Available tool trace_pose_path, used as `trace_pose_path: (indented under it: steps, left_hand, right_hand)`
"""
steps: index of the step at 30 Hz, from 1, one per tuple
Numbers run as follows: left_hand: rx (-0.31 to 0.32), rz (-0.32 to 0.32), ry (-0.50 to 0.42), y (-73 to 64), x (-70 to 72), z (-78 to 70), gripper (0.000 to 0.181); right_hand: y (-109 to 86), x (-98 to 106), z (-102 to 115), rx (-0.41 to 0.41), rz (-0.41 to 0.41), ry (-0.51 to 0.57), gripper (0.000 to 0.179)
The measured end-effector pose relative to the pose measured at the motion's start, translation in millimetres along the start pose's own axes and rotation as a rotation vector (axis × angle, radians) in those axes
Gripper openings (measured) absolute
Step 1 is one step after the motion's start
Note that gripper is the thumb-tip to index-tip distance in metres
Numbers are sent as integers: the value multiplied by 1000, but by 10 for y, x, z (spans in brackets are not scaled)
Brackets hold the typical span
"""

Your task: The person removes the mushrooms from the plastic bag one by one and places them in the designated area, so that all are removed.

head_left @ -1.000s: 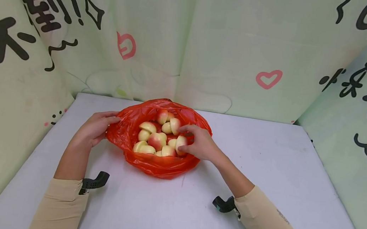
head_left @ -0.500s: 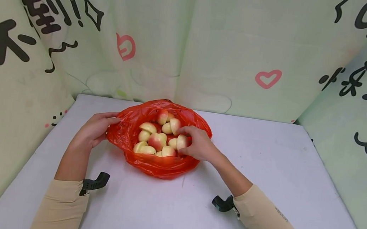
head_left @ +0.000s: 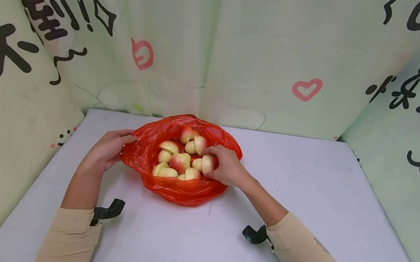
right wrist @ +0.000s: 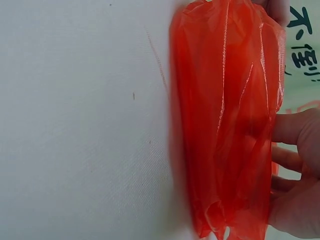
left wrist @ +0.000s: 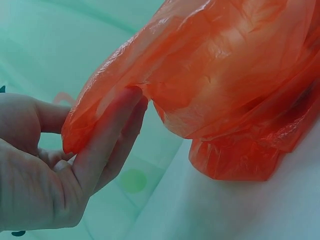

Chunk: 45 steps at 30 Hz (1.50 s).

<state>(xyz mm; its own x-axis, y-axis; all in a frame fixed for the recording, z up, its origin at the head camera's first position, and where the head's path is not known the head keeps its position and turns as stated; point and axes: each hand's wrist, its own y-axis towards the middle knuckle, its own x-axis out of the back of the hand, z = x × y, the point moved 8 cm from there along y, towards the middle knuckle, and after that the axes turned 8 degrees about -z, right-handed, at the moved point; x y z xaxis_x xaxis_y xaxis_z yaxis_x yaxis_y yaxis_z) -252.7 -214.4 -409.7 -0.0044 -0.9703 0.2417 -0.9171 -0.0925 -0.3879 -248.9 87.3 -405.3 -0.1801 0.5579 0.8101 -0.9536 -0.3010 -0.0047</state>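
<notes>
A red plastic bag (head_left: 181,196) sits on the table with its mouth spread wide. Inside lie several mushroom-shaped pieces (head_left: 179,162), cream with reddish caps. My left hand (head_left: 107,150) pinches the bag's left rim; in the left wrist view the thin plastic (left wrist: 200,70) passes between thumb and fingers. On the other side my right hand (head_left: 231,167) reaches into the mouth, thumb and fingers curled round the cap of the rightmost mushroom-shaped piece (head_left: 207,163). From the right wrist, the bag wall (right wrist: 225,115) hides the fingertips and that piece.
The bag stands towards the back of a white table (head_left: 173,242). Behind and at both sides hangs a pale green curtain (head_left: 258,61) with black characters and pink hearts. Each forearm carries a black wrist camera (head_left: 110,210).
Both hands keep nearly the same place on the bag. The right fingers have shifted very slightly about the rightmost mushroom-shaped piece, and the view has tilted a little.
</notes>
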Motion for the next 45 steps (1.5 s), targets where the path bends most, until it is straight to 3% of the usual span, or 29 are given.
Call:
trace_pose_path:
  steps: [15,45]
  left_hand:
    - [-8,-16,15,-50,131,21,64]
    - [-35,16,-3,14,24,8,60]
  right_hand:
    - [39,42,138,63,-23,7,57]
    - [-76,305,103,78,-85,77,57]
